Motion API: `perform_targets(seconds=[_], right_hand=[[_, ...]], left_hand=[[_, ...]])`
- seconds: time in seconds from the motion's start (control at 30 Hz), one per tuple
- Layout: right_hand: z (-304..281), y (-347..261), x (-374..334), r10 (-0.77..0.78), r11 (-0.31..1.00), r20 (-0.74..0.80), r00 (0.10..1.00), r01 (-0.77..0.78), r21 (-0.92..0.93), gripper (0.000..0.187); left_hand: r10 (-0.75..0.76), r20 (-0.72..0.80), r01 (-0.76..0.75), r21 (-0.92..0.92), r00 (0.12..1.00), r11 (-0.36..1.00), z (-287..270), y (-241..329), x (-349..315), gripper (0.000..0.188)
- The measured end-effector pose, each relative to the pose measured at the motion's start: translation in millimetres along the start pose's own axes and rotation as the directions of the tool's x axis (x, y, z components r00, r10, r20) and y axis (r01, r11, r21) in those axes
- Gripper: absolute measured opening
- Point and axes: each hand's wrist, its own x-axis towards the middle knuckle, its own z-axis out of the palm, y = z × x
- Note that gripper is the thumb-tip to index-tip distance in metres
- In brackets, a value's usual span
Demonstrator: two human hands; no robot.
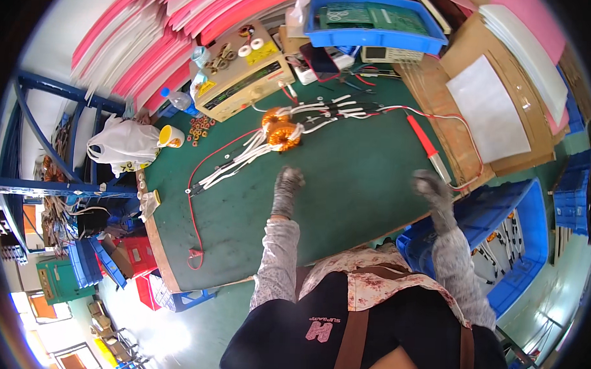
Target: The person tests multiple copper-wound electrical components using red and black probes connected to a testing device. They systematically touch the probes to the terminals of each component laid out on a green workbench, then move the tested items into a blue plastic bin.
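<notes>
My left hand [287, 189], in a grey glove, hovers over or rests on the green mat [347, 193] with its fingers curled in. Nothing shows in it. Just beyond lie two copper-wound toroid coils [284, 137], their white-sleeved leads [234, 161] fanning out to the left and others running right. My right hand [432, 188], also gloved, is at the right table edge, blurred, so its fingers cannot be made out. The nearest thing to it is a red-and-white test probe [424, 140], lying on the mat with its cable looping right.
A beige bench tester [250, 85] stands behind the coils, with a phone [320, 62] to its right. Farther back is a blue tray [379, 39] of green circuit boards. At left are a yellow cup [171, 136] and a white bag [124, 143]. A blue bin [531, 238] stands lower right.
</notes>
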Motion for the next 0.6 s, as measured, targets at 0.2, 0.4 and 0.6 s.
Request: perform_targets(seconds=[0.2,0.4,0.6], right_hand=[[146,60,115,0.344,0.847,0.389,0.854,-0.462,0.264,0.032],[233,90,183,0.551,0.417,0.343,0.761,-0.607,0.677,0.028],[223,83,171,0.256,0.423,0.576,0.777,-0.625,0.656,0.037]], left_hand=[[-0.158,-0.103,0.087,-0.493,0.982,0.866,-17,52,43,0.054],[-0.246,0.185,0.307,-0.605,0.951,0.734,-14,61,76,0.047],[-0.056,0.110,0.104,-0.503,0.992,0.858,-22,66,34,0.039]])
